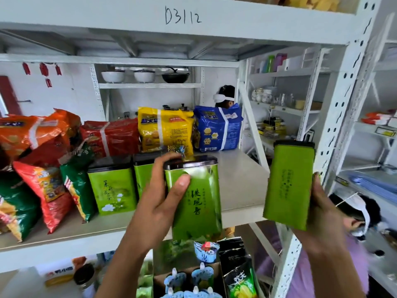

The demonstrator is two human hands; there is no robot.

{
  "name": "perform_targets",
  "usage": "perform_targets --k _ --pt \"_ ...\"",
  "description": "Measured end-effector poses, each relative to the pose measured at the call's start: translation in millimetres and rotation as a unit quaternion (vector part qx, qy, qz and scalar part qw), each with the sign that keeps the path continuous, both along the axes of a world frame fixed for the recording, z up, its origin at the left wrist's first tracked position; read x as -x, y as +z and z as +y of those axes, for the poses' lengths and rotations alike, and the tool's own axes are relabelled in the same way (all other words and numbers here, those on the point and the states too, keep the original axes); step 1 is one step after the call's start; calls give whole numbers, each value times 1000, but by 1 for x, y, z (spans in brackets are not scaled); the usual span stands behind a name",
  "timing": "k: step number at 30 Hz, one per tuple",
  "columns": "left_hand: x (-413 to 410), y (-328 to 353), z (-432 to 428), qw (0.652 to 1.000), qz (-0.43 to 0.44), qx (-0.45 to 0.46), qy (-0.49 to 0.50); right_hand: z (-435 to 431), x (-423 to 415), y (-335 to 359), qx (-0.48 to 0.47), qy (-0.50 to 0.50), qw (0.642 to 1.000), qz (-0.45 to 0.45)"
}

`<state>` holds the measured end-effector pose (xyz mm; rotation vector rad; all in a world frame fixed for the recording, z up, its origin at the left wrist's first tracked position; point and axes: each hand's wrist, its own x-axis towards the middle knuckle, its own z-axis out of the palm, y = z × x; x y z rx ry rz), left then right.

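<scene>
Green tin (196, 203) and twin (289, 186) below "D3112" label (183, 15)

Two green tins
The left tin (195, 203) stands straight, black lid on top — the right tin (289, 186) tips a little.

Bright, soft white light fills the scene, bouncing off the white shelf (240, 175). Grey shadow lies under the upper shelf board (150, 41) at the far top. Glare streaks the glossy centre tin (197, 201) and the foil snack bags (43, 134) at left. The right tin (289, 186) and the near bottom edge are blurred. The right upright (343, 117) bows with wide-angle distortion.
</scene>
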<state>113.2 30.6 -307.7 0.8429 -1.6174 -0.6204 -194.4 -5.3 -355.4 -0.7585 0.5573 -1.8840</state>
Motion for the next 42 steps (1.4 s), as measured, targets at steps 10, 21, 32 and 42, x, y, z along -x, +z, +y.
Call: perform_targets --k 10,21,32,42 --pt "31 67 -80 921 -379 21 89 -64 -5 32 0 -91 904 418" --pt "35 89 -134 782 -608 -41 131 -104 -12 7 17 15 887 460" --pt "15 92 -140 716 -673 -42 183 -120 -33 6 57 97 877 467" --pt "2 85 -123 700 -672 -40 238 -107 -60 6 33 53 879 473"
